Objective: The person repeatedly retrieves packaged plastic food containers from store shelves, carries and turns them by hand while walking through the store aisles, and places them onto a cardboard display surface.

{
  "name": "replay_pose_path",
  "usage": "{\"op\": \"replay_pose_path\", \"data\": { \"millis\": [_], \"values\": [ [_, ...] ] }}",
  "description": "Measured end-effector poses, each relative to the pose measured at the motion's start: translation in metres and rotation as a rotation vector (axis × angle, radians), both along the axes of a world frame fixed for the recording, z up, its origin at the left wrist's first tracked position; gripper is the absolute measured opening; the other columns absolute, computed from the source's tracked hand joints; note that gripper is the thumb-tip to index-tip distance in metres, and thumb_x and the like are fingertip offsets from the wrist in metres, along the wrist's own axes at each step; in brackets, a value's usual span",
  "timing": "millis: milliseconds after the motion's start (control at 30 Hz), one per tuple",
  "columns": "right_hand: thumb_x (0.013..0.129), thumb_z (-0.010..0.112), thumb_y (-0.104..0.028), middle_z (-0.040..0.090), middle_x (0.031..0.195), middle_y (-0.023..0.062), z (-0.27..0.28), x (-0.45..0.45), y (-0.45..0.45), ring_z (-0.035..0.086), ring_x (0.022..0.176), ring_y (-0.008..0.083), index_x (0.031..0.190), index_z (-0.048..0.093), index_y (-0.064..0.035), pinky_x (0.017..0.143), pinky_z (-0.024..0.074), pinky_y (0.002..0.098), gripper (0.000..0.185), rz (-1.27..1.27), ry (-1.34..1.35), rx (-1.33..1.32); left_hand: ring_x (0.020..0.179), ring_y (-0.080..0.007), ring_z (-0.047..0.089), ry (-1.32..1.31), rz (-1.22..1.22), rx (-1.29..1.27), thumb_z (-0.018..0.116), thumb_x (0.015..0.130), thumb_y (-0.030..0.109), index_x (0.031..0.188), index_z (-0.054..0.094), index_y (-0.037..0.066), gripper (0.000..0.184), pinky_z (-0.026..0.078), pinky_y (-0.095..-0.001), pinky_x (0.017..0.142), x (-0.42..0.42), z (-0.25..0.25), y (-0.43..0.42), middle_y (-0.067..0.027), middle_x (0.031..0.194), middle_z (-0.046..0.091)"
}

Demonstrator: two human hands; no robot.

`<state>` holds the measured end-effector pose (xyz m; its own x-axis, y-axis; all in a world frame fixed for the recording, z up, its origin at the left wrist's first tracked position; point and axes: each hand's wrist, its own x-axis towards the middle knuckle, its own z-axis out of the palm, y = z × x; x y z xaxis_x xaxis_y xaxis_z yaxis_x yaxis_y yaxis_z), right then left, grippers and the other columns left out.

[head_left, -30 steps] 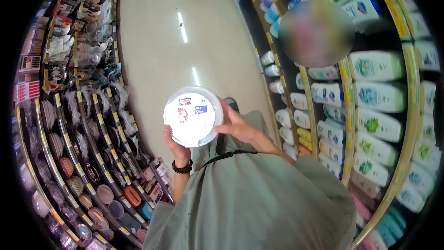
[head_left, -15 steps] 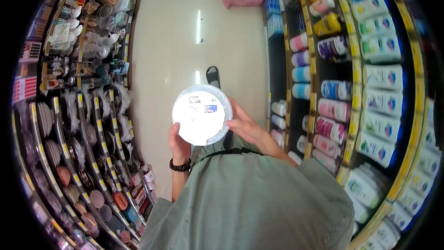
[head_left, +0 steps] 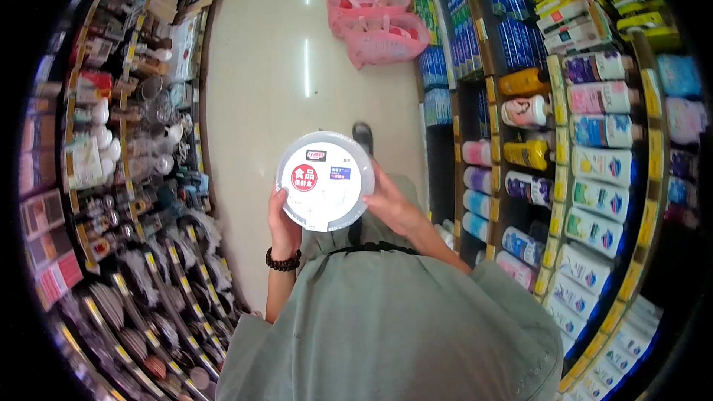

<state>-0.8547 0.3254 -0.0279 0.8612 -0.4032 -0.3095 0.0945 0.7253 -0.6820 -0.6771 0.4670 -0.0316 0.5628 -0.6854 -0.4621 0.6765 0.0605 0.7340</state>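
Observation:
A round plastic food container with a white label, a red circle and a small blue patch is held in front of my waist, its labelled face toward the camera. On its left edge my left hand grips it, thumb on the rim, a beaded bracelet at the wrist. My right hand holds the opposite edge with the thumb over the rim; its other fingers are partly hidden behind the container.
Kitchenware shelves line the left side. Along the right, shelves carry bottles and boxes. Several pink bags stand on the aisle floor ahead, beside the right shelves. One shoe shows beyond the container.
The view has moved forward along the aisle; the pink bags appear nearer and more of them show. Both hands still hold the container, and its label is now less washed out by glare.

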Motion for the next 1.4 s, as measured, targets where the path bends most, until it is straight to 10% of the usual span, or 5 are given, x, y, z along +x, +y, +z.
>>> {"op": "replay_pose_path", "data": {
  "millis": [933,1400],
  "values": [
    [0.098,0.057,-0.025,0.041,0.148,0.0098,-0.030,0.537,-0.526,0.039,0.137,0.0219,0.156,0.021,-0.0076,0.110,0.0367,0.0404,0.070,0.320,0.171,0.007,0.132,-0.0239,0.047,-0.078,0.238,-0.018,0.056,0.092,0.036,0.149,0.032,-0.001,0.072,0.036,-0.0373,0.111,0.474,-0.024,-0.471,-0.0148,0.142,0.049],
    [0.098,0.057,-0.020,0.042,0.146,0.0095,-0.012,0.794,-0.747,0.042,0.132,0.0184,0.157,0.019,-0.0047,0.105,0.0397,0.0335,0.072,0.004,0.196,-0.081,0.131,-0.0245,0.048,-0.111,-0.132,-0.089,0.058,0.089,0.037,0.147,0.034,-0.004,0.075,0.036,-0.0364,0.110,0.797,-0.006,-0.741,-0.0156,0.141,0.050]
  ]
}}
